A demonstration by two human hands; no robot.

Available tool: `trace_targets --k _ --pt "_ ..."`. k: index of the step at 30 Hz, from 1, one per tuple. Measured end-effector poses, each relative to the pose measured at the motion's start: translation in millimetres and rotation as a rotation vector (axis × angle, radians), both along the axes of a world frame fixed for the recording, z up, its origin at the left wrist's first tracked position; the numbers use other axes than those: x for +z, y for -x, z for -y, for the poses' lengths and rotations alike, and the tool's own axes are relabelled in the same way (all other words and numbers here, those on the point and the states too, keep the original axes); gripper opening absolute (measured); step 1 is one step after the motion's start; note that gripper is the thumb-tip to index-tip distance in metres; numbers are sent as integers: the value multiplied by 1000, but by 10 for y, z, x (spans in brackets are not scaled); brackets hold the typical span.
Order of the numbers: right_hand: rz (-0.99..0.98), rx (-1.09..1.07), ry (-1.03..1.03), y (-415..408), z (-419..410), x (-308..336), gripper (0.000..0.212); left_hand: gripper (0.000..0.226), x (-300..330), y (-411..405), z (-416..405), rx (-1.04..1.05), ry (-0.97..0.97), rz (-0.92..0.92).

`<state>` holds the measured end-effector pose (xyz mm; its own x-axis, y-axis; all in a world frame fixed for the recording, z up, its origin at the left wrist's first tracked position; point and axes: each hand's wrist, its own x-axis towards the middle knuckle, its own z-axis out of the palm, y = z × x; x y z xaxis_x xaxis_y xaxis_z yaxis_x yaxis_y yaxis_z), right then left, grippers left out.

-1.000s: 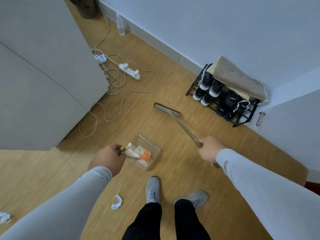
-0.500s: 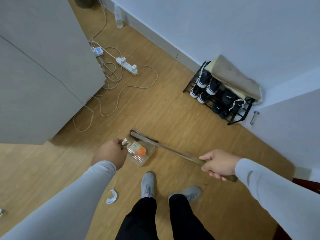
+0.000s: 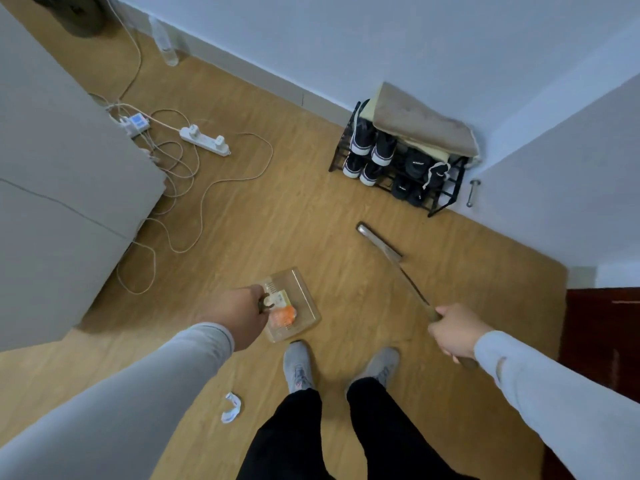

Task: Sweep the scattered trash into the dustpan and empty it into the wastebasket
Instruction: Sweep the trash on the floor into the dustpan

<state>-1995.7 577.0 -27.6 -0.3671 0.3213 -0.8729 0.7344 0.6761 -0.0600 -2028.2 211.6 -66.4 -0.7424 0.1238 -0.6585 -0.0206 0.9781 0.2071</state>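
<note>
A clear plastic dustpan sits just in front of my feet and holds an orange scrap and a pale wrapper. My left hand grips its dark handle. My right hand holds the thin handle of a broom, whose flat head lies on the wood floor to the right of the pan, apart from it. A crumpled white scrap lies on the floor left of my left shoe. A dark round container shows at the top left corner, partly cut off.
A grey cabinet fills the left. White cables and a power strip lie beside it. A black shoe rack with a folded cloth stands against the far wall. A clear bottle stands by the baseboard. A dark door is at right.
The broom head has swung from the dustpan's mouth out to the right, toward the shoe rack. The dustpan stays in my left hand with the trash inside.
</note>
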Motion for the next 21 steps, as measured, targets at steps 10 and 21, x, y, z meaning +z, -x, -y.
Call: trace_targets --k 10,21 --pt "164 -147 161 -726 506 -67 36 15 -98 15 -233 29 10 -18" --pt "51 -363 360 -942 70 655 22 16 119 -353 -247 45 22 -43"
